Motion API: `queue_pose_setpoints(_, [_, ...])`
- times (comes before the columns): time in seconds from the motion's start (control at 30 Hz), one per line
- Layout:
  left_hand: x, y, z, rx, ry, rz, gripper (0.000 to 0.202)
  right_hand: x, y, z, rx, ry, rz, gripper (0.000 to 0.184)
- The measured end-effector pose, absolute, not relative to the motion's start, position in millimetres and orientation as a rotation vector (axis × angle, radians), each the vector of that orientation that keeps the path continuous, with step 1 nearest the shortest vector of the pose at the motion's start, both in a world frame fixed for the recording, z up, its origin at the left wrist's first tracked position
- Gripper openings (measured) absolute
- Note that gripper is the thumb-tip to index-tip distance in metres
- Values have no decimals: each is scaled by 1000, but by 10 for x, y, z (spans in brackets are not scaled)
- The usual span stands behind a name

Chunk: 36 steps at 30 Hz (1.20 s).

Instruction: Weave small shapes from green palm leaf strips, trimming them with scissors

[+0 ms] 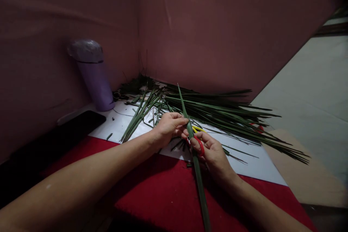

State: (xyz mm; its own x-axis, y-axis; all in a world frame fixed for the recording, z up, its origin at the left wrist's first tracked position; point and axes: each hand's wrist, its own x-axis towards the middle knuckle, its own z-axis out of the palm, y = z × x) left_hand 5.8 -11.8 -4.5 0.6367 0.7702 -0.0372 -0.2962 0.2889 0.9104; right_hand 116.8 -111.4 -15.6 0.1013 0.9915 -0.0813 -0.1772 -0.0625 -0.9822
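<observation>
Leaf strip [198,174], long, narrow and glossy green, runs from the near edge of the red cloth [163,195] up between my hands. My left hand [168,127] is closed and pinches the strip. My right hand [213,152] is wrapped around red-handled scissors [200,145]; the blades seem to meet the strip, though dim light hides them.

Risk, as I judge it: the blades are close to the left fingertips and could nick them, and the fibrous strip may split lengthwise if twisted.

Behind, a loose pile of leaves [231,116] lies on a smooth white sheet [255,166], near a matte lilac tumbler [95,79].
</observation>
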Motion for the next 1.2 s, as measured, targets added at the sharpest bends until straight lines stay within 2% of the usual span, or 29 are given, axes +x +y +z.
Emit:
queue_pose_setpoints(0.7, [52,-105,-37,1037,507,724,9,1238,-1078,-204,-1158,-1121,1270,34])
queue_pose_setpoints(0.97, [47,-121,-13,1060,514,733,13,1250,-1077,-210,-1162,-1068,1284,29])
queue_pose_setpoints(1.2, [51,-122,-26,1050,497,741,13,1201,-1093,-186,-1165,-999,1248,32])
